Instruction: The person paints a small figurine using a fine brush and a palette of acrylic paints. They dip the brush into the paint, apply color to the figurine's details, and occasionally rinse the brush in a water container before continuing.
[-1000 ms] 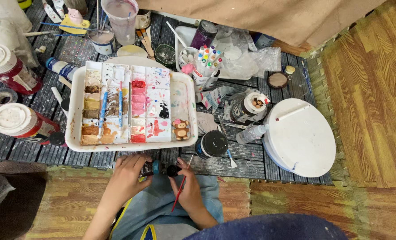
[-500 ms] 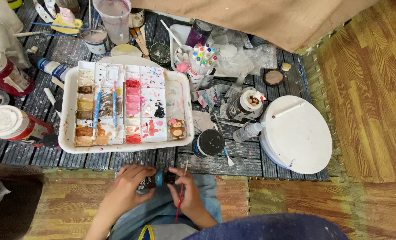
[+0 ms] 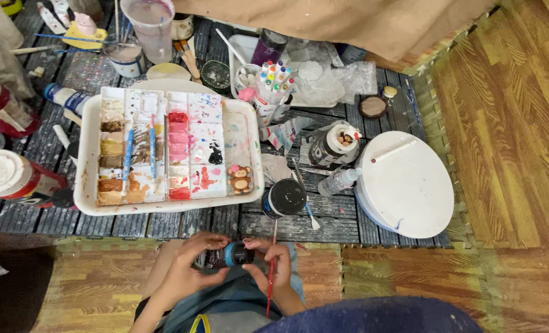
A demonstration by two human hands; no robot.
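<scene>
Head cam: my left hand (image 3: 185, 271) & right hand (image 3: 273, 266) are together in my lap, both clamped on a small paint bottle (image 3: 228, 255) w/ blue cap, lying sideways. Right also pinches a red brush (image 3: 271, 279). White palette tray (image 3: 89, 154) sits just beyond on the mat; black-lidded jar (image 3: 285, 198) near its corner.

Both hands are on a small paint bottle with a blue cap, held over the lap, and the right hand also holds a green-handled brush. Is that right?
Not quite: the brush in the right hand has a red handle, not green, as the head view shows. The rest stands: both the left hand and the right are on the small paint bottle with a blue cap, held over the lap.
</scene>
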